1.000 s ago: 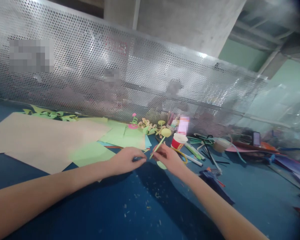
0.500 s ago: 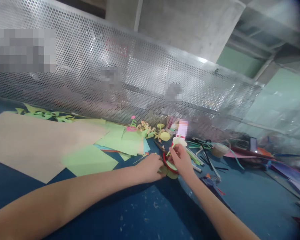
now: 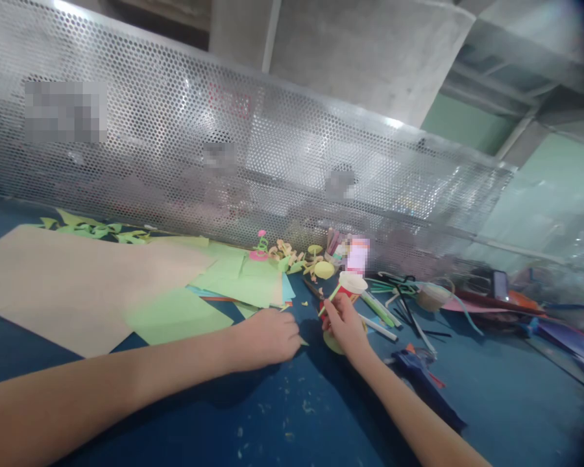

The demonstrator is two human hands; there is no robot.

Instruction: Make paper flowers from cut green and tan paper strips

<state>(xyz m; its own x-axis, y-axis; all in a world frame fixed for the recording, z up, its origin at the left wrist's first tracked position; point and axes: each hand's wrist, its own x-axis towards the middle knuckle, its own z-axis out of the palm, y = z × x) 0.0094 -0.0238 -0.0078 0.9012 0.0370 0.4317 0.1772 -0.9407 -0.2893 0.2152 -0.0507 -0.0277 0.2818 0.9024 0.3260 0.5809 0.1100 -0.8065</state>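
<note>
My right hand (image 3: 346, 326) is closed around a thin green stick (image 3: 329, 297) that slants up towards a red paper cup with a white rim (image 3: 350, 286). A yellow-green paper disc (image 3: 331, 342) lies on the blue table under that hand. My left hand (image 3: 268, 336) rests on the table just left of it, fingers curled and pinched on a small scrap at the fingertips that I cannot make out. The two hands are a short gap apart.
Brown paper sheets (image 3: 78, 285) and green sheets (image 3: 233, 279) cover the table's left. Small paper flowers (image 3: 292, 254), pens (image 3: 377, 311), pipe cleaners, a tape roll (image 3: 431, 295) and a dark glue gun (image 3: 418, 366) lie to the right. A perforated metal screen (image 3: 224, 149) closes the back.
The right hand has moved right to beside the red cup, still with the green stick. The left hand followed rightward, then drew back a little. The red ring near the hands no longer shows.
</note>
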